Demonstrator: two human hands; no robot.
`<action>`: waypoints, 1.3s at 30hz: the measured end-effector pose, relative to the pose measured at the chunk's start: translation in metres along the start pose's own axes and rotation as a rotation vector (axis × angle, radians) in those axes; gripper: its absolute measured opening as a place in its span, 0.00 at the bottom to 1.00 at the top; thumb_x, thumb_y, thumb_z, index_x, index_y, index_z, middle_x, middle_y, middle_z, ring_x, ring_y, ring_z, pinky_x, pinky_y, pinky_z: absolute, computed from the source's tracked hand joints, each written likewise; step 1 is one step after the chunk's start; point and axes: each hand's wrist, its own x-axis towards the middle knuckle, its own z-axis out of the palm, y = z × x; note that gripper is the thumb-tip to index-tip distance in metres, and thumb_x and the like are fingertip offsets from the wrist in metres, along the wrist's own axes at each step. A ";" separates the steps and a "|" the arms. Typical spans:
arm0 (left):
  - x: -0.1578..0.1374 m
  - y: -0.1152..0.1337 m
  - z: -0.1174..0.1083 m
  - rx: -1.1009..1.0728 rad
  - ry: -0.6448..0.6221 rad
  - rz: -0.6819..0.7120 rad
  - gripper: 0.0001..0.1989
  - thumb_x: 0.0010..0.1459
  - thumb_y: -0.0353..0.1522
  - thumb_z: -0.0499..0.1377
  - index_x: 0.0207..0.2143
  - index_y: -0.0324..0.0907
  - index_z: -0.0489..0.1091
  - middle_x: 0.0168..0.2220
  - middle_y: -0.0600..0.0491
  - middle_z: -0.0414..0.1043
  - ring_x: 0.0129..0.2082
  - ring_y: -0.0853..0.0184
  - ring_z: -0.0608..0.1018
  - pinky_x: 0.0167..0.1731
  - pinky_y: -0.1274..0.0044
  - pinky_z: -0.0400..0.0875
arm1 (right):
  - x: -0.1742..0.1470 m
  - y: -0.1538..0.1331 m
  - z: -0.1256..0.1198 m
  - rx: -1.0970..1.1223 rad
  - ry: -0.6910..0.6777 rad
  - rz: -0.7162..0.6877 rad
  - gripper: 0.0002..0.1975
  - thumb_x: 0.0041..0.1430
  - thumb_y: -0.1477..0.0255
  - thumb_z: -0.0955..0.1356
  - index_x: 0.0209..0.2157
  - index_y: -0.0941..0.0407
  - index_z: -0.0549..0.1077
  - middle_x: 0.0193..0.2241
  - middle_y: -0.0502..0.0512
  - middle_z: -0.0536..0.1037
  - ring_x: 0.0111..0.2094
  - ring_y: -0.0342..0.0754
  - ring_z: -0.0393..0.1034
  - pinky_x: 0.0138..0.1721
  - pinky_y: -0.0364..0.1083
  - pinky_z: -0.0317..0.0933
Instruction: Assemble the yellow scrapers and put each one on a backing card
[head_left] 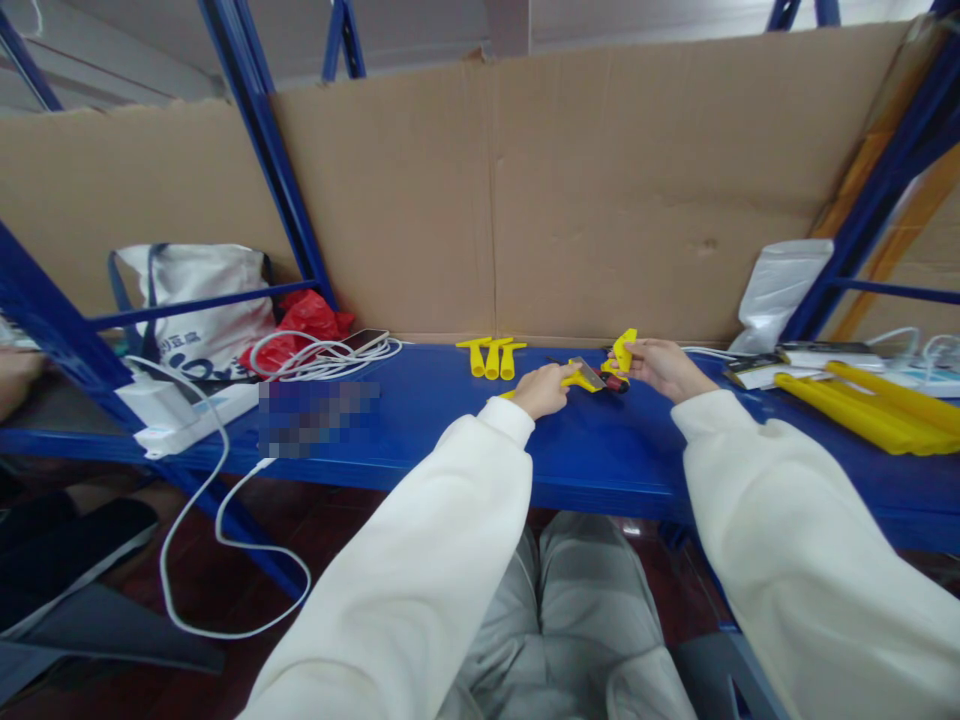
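Note:
My left hand (541, 390) is closed around a yellow-handled scraper (589, 375), whose flat metal blade points to the right. The handle's end shows at the near side of the fist. Between the thumb and fingers of my right hand (661, 366) is a small yellow plastic piece (624, 350), held upright just above the blue shelf. A red and black object (615, 382) sits beneath it, beside the blade; its kind is partly hidden. Left of my hands, three yellow T-shaped plastic parts (493, 358) lie side by side near the cardboard.
A cardboard wall (600, 200) stands behind the blue shelf (420, 420). To the left are coiled white cable (330, 355), a power strip (199, 415), a red bag (315, 315) and a white tote (202, 300). Long yellow pieces (862, 410) lie at right.

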 end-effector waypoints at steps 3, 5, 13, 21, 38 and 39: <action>0.000 0.001 0.000 -0.022 0.020 -0.006 0.29 0.62 0.30 0.55 0.65 0.47 0.60 0.57 0.47 0.71 0.57 0.57 0.73 0.55 0.68 0.68 | -0.001 0.002 0.002 -0.040 -0.017 -0.013 0.06 0.62 0.81 0.65 0.30 0.61 0.70 0.20 0.55 0.75 0.20 0.43 0.70 0.22 0.41 0.68; 0.000 0.001 0.000 -0.033 0.026 -0.018 0.30 0.61 0.30 0.56 0.66 0.45 0.58 0.58 0.46 0.71 0.58 0.57 0.73 0.56 0.68 0.68 | 0.000 0.004 0.003 -0.098 0.002 -0.040 0.06 0.59 0.78 0.69 0.28 0.61 0.71 0.21 0.55 0.75 0.21 0.43 0.70 0.22 0.41 0.67; 0.001 0.006 -0.001 -0.060 0.036 -0.020 0.29 0.61 0.29 0.57 0.64 0.42 0.57 0.57 0.42 0.72 0.57 0.56 0.74 0.55 0.67 0.68 | 0.002 0.014 0.006 -0.474 0.012 -0.226 0.20 0.40 0.61 0.78 0.17 0.59 0.70 0.16 0.50 0.69 0.21 0.40 0.62 0.21 0.40 0.55; 0.003 0.005 0.003 -0.065 0.037 0.014 0.22 0.61 0.30 0.57 0.57 0.42 0.59 0.52 0.43 0.75 0.53 0.56 0.77 0.50 0.69 0.71 | -0.005 0.013 0.013 -0.498 0.000 -0.244 0.20 0.37 0.58 0.78 0.16 0.58 0.71 0.15 0.50 0.69 0.21 0.41 0.61 0.22 0.41 0.54; -0.001 0.008 -0.002 -0.036 0.026 0.039 0.20 0.62 0.29 0.55 0.57 0.48 0.61 0.52 0.48 0.75 0.52 0.57 0.77 0.49 0.70 0.70 | -0.005 0.020 0.023 -0.559 0.033 -0.254 0.15 0.46 0.68 0.75 0.21 0.55 0.65 0.14 0.45 0.64 0.18 0.40 0.59 0.20 0.41 0.55; -0.001 0.009 -0.003 -0.038 0.026 0.041 0.21 0.62 0.29 0.55 0.57 0.48 0.61 0.52 0.48 0.75 0.52 0.57 0.77 0.49 0.70 0.70 | -0.004 0.021 0.022 -0.555 0.035 -0.261 0.15 0.45 0.68 0.75 0.22 0.55 0.65 0.15 0.45 0.65 0.19 0.40 0.59 0.20 0.40 0.55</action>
